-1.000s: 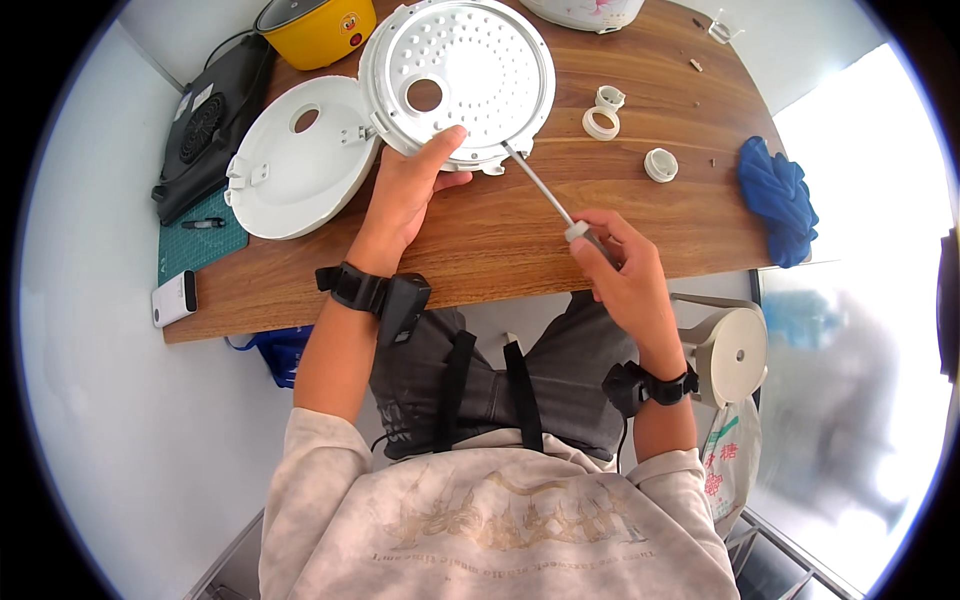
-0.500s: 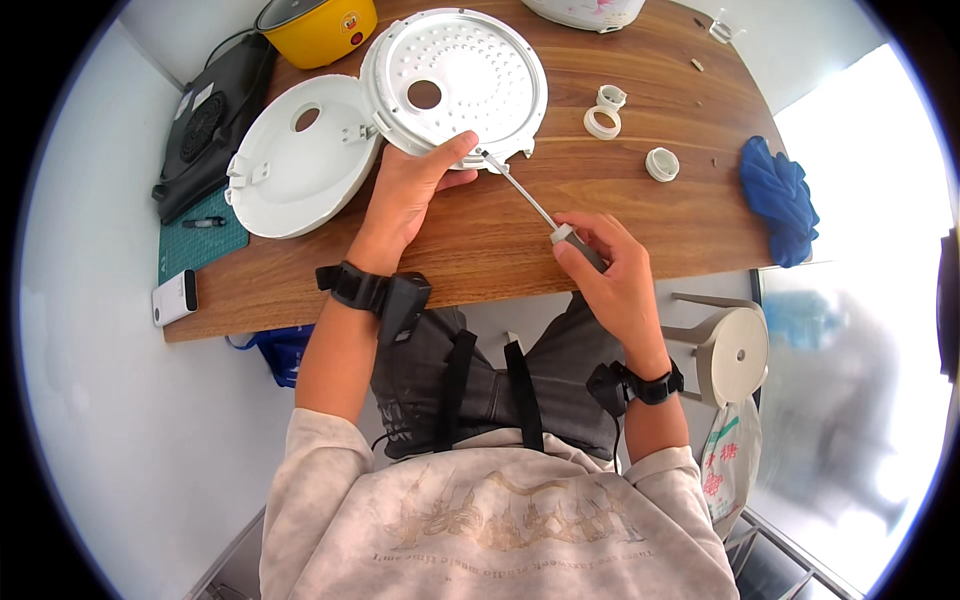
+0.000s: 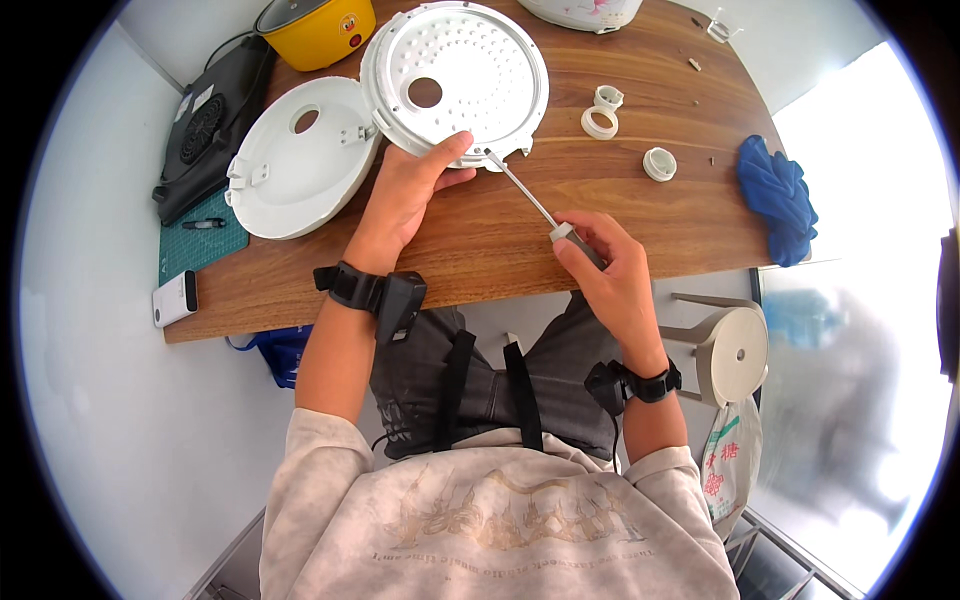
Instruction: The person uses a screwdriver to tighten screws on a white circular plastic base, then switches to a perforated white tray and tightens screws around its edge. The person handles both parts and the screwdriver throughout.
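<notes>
The left hand [image 3: 405, 195] pinches the near rim of the perforated inner lid [image 3: 455, 75], which lies on the desk [image 3: 620, 215] just beyond its fingers. The right hand [image 3: 605, 270] grips the screwdriver [image 3: 530, 200], tip at that rim (beside the left thumb); keep the shaft in line with the screw and the lid pressed flat.

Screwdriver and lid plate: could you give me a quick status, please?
Left hand steadies perforated lid plate at its near rim. Right hand grips screwdriver, tip at plate edge. Nothing in the way.
</notes>
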`<state>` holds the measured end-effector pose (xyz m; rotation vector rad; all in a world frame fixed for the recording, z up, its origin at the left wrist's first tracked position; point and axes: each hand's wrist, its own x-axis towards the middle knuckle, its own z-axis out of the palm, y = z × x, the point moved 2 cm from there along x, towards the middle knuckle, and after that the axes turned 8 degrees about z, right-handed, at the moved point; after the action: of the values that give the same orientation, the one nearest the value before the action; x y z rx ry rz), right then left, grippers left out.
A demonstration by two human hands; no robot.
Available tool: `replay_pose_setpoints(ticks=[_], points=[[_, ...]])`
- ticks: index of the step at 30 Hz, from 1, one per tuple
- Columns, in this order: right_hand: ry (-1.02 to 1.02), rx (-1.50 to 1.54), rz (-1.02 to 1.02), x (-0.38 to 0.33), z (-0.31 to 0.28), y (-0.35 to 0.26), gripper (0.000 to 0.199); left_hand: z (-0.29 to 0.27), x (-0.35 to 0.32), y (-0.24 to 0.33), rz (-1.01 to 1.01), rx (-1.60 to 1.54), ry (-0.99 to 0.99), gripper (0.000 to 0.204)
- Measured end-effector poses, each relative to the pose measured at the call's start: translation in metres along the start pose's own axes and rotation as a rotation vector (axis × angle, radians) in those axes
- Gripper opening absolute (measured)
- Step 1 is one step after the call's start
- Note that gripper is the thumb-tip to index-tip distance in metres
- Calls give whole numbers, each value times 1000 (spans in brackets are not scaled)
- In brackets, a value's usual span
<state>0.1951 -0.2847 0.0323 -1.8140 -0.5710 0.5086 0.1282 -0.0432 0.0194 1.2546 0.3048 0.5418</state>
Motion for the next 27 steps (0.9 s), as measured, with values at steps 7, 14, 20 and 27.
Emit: replay_pose_setpoints(ticks=[7, 14, 20, 27], points=[[-16, 17, 48, -1, 2, 1, 26, 1, -2, 1, 10, 1, -10, 57], [-19, 26, 58, -2, 1, -2, 26, 3, -3, 3, 21, 2, -8, 56], [1, 33, 26, -2, 3, 3, 27, 1, -2, 2, 11, -1, -16, 56], [-10, 8, 29, -2, 2, -1, 27, 2, -3, 2, 17, 16, -15, 55]])
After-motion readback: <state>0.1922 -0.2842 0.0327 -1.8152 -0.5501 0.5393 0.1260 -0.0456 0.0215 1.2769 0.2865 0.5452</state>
